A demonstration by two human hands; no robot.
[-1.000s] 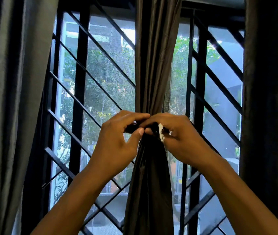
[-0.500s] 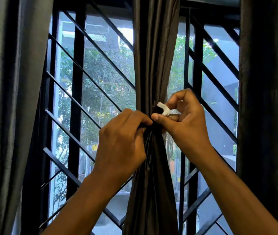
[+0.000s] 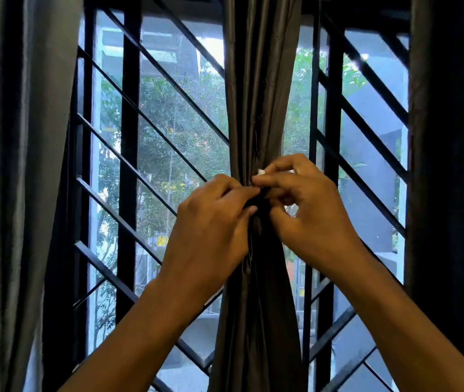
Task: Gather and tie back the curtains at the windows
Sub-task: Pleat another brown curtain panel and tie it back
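Daylight and green trees are showing through a black window grille (image 3: 151,154) with slanting bars, and loose curtain panels are hanging at the far left (image 3: 13,165) and far right (image 3: 451,165) edges of the view. Between them, the middle curtain (image 3: 256,94) is hanging in front of the centre of the window, bunched into a narrow waist where both hands are meeting.

From here the tie could slip loose, I judge, if either hand is easing off before the fastening is seated; the smooth folds would then be spreading out again. The small white end (image 3: 261,172) could also be escaping the fingertips, since little of it is showing.

The left hand (image 3: 214,222) is curling its fingers and thumb around the gathered waist, pinching the dark band there. The right hand (image 3: 304,205) is pinching the white end of the tie between thumb and forefinger, just beside the left fingertips, with the other fingers bent. Neither hand is slack.
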